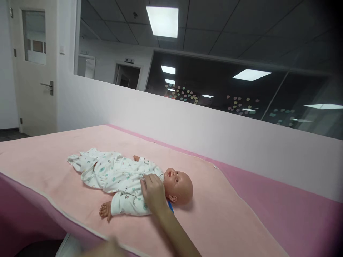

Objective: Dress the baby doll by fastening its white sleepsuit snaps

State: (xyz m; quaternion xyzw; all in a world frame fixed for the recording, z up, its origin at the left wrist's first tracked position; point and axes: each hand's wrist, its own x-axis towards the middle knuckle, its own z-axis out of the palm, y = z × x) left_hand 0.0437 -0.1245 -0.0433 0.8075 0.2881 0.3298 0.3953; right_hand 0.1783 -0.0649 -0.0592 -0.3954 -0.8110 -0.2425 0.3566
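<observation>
A bald baby doll (179, 187) lies on its back, head to the right. It wears a white long-sleeved romper (115, 173) with small green and grey prints; the legs of the romper lie flat at the left. My right hand (154, 192) rests on the chest just below the neck, fingers bent and closed on the romper near its collar. A strip of something blue (170, 207) shows beside my wrist, under the doll's neck. My left hand (103, 248) is a blur at the bottom edge, apart from the doll, and its fingers cannot be made out.
A pale pink blanket (227, 221) covers the darker pink padded surface (300, 200) under the doll. Behind runs a white wall (203, 125) with a large window (203, 78) above. A closed door (37, 85) stands at the far left. Something pale (68, 246) lies below the near edge.
</observation>
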